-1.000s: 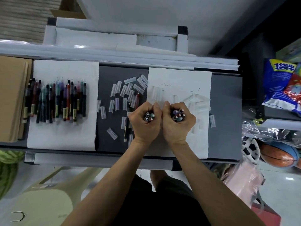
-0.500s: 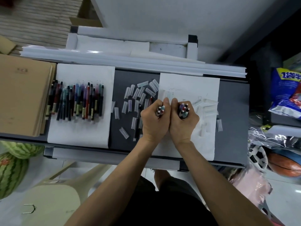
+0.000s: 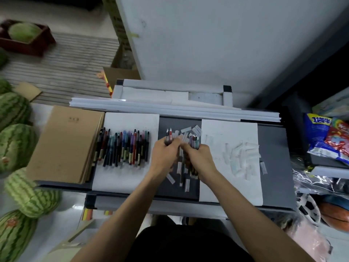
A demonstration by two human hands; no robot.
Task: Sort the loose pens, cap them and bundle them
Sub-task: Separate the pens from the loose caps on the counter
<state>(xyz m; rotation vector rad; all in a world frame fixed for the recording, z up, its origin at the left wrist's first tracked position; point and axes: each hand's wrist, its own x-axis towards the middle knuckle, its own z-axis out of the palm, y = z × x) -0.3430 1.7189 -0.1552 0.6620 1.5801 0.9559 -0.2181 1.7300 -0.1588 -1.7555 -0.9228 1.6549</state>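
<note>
My left hand [image 3: 166, 153] grips a small bunch of uncapped pens [image 3: 168, 137], tips pointing away from me. My right hand [image 3: 200, 157] holds a second bunch of pens [image 3: 194, 141] just to the right, and the two fists touch over the dark table strip. A row of many coloured pens [image 3: 124, 148] lies side by side on the left white sheet [image 3: 130, 121]. Clear caps [image 3: 188, 132] are scattered on the dark strip beyond and under my hands. Another pile of clear caps [image 3: 240, 157] rests on the right white sheet [image 3: 229, 129].
A brown cardboard stack [image 3: 64, 142] lies at the table's left end. Several watermelons [image 3: 17, 144] sit on the floor to the left. Snack bags [image 3: 328, 137] and balls [image 3: 334, 214] crowd the right side. White rolled sheets [image 3: 170, 106] line the table's far edge.
Both hands have shifted left from the right sheet onto the dark strip and tilted the pen bunches forward. The camera view has swung left and up.
</note>
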